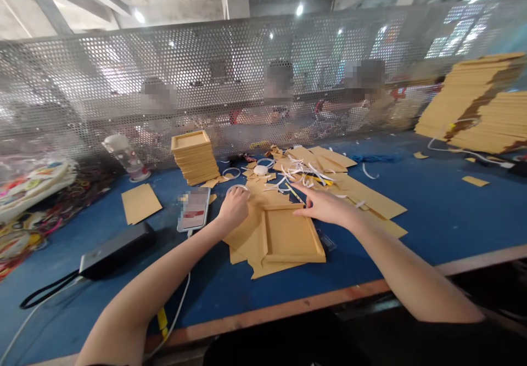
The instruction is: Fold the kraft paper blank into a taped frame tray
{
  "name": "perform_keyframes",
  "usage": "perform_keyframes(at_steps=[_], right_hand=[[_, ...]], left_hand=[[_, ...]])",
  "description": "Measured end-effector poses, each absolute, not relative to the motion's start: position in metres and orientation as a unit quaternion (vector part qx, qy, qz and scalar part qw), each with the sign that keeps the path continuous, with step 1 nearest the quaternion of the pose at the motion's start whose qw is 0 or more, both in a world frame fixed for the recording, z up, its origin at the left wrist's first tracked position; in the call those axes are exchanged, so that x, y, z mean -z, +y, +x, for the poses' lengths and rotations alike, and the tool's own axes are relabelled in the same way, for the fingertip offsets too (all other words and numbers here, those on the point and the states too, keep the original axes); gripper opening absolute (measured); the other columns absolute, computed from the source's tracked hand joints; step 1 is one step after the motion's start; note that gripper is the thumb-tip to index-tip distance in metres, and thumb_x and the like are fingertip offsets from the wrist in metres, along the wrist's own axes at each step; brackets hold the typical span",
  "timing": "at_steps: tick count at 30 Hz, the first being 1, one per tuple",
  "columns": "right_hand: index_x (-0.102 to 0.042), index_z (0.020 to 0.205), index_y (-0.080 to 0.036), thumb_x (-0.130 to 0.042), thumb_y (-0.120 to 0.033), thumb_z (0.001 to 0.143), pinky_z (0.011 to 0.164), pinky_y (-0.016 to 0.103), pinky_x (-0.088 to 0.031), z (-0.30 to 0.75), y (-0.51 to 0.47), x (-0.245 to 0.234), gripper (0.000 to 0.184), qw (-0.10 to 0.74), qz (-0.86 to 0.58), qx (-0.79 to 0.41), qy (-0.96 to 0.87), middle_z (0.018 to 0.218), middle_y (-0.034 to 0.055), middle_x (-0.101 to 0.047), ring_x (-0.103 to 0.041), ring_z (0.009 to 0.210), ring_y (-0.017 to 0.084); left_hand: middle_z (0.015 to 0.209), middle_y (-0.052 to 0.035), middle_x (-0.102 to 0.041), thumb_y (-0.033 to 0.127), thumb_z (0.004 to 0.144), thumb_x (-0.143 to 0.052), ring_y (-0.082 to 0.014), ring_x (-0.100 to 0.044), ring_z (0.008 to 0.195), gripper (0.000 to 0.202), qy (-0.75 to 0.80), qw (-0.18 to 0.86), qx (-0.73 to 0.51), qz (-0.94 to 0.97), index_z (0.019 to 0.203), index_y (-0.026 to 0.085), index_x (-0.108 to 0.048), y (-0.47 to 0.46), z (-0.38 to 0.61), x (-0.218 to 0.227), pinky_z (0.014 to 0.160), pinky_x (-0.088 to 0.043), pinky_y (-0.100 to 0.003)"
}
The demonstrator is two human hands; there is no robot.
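Observation:
A shallow brown cardboard tray lies on flat cardboard sheets in the middle of the blue table. My right hand rests with fingers stretched out over the tray's far right corner, pressing its rim. My left hand is closed, its fingers curled on a white tape ring at the sheet's far left edge. White paper strips lie scattered just beyond both hands.
A stack of finished trays stands at the back, a phone with cable beside my left hand, a black power bank further left. Tall cardboard piles fill the far right. A perforated metal screen separates me from people beyond.

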State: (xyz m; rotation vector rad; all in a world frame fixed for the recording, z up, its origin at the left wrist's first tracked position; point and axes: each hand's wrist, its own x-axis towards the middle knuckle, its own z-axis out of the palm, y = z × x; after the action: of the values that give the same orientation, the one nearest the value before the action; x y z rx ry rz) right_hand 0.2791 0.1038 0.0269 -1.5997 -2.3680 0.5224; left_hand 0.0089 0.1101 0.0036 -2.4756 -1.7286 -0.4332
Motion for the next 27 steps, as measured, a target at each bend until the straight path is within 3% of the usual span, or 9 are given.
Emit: perform_keyframes(at_steps=[5, 9, 11, 14, 16, 18, 22, 27], right_hand=[[-0.030, 0.150, -0.021, -0.060, -0.019, 0.076, 0.063, 0.029, -0.041, 0.269, 0.106, -0.006, 0.080, 0.131, -0.533, -0.175, -0.817, 0.089, 0.0072, -0.069, -0.061, 0.072, 0.021], [-0.043, 0.142, -0.020, -0.061, -0.020, 0.078, 0.074, 0.032, -0.045, 0.260, 0.111, 0.003, 0.066, 0.195, -0.517, -0.151, -0.820, 0.102, 0.0099, -0.068, -0.063, 0.083, 0.023], [-0.055, 0.129, -0.021, -0.064, -0.026, 0.080, 0.076, 0.033, -0.047, 0.256, 0.110, 0.001, 0.050, 0.256, -0.509, -0.116, -0.814, 0.109, 0.0103, -0.065, -0.062, 0.083, 0.021], [-0.064, 0.099, -0.021, -0.057, -0.029, 0.088, 0.073, 0.032, -0.048, 0.253, 0.105, -0.008, 0.015, 0.340, -0.433, -0.104, -0.828, 0.098, 0.0071, -0.063, -0.060, 0.074, 0.017], [-0.062, 0.087, -0.021, -0.053, -0.029, 0.091, 0.074, 0.032, -0.048, 0.252, 0.102, -0.012, 0.013, 0.359, -0.353, -0.121, -0.856, 0.089, 0.0051, -0.062, -0.059, 0.074, 0.017], [-0.061, 0.085, -0.021, -0.052, -0.030, 0.092, 0.076, 0.032, -0.048, 0.252, 0.100, -0.014, 0.014, 0.360, -0.293, -0.134, -0.875, 0.087, 0.0047, -0.061, -0.059, 0.079, 0.017], [-0.059, 0.085, -0.021, -0.051, -0.031, 0.093, 0.076, 0.033, -0.048, 0.254, 0.104, -0.014, 0.015, 0.377, -0.288, -0.145, -0.868, 0.087, 0.0055, -0.061, -0.058, 0.080, 0.018], [-0.058, 0.081, -0.021, -0.053, -0.033, 0.091, 0.072, 0.033, -0.048, 0.261, 0.111, -0.016, 0.016, 0.397, -0.341, -0.157, -0.838, 0.082, 0.0041, -0.061, -0.058, 0.075, 0.018]], left_hand=[[0.112, -0.0114, -0.062, 0.002, 0.077, -0.045, -0.0238, -0.055, 0.113, 0.037, -0.533, 0.050, 0.166, -0.828, 0.108, 0.014, -0.061, 0.103, 0.016, 0.001, 0.103, -0.041, -0.037], [0.116, -0.0128, -0.060, 0.003, 0.081, -0.042, -0.0241, -0.055, 0.114, 0.039, -0.534, 0.053, 0.206, -0.818, 0.117, 0.013, -0.055, 0.103, 0.017, -0.002, 0.101, -0.044, -0.038], [0.119, -0.0130, -0.058, 0.006, 0.085, -0.041, -0.0235, -0.054, 0.116, 0.037, -0.535, 0.054, 0.225, -0.813, 0.120, 0.013, -0.052, 0.103, 0.015, -0.008, 0.102, -0.044, -0.038], [0.127, -0.0112, -0.056, 0.013, 0.092, -0.042, -0.0216, -0.051, 0.123, 0.036, -0.476, 0.043, 0.259, -0.839, 0.127, 0.016, -0.048, 0.102, 0.012, -0.020, 0.104, -0.043, -0.037], [0.134, -0.0098, -0.054, 0.017, 0.094, -0.044, -0.0210, -0.048, 0.127, 0.037, -0.403, 0.039, 0.272, -0.873, 0.131, 0.020, -0.046, 0.100, 0.011, -0.028, 0.105, -0.041, -0.039], [0.131, -0.0082, -0.057, 0.019, 0.096, -0.044, -0.0203, -0.051, 0.124, 0.029, -0.348, 0.036, 0.264, -0.899, 0.123, 0.021, -0.054, 0.100, 0.010, -0.033, 0.106, -0.040, -0.041], [0.106, -0.0050, -0.069, 0.018, 0.097, -0.045, -0.0166, -0.062, 0.102, 0.020, -0.318, 0.028, 0.230, -0.919, 0.097, 0.018, -0.065, 0.101, 0.007, -0.039, 0.106, -0.037, -0.041], [0.096, -0.0069, -0.069, 0.018, 0.093, -0.050, -0.0190, -0.062, 0.094, 0.019, -0.366, 0.026, 0.186, -0.911, 0.090, 0.017, -0.068, 0.106, 0.002, -0.042, 0.091, -0.046, -0.036]])
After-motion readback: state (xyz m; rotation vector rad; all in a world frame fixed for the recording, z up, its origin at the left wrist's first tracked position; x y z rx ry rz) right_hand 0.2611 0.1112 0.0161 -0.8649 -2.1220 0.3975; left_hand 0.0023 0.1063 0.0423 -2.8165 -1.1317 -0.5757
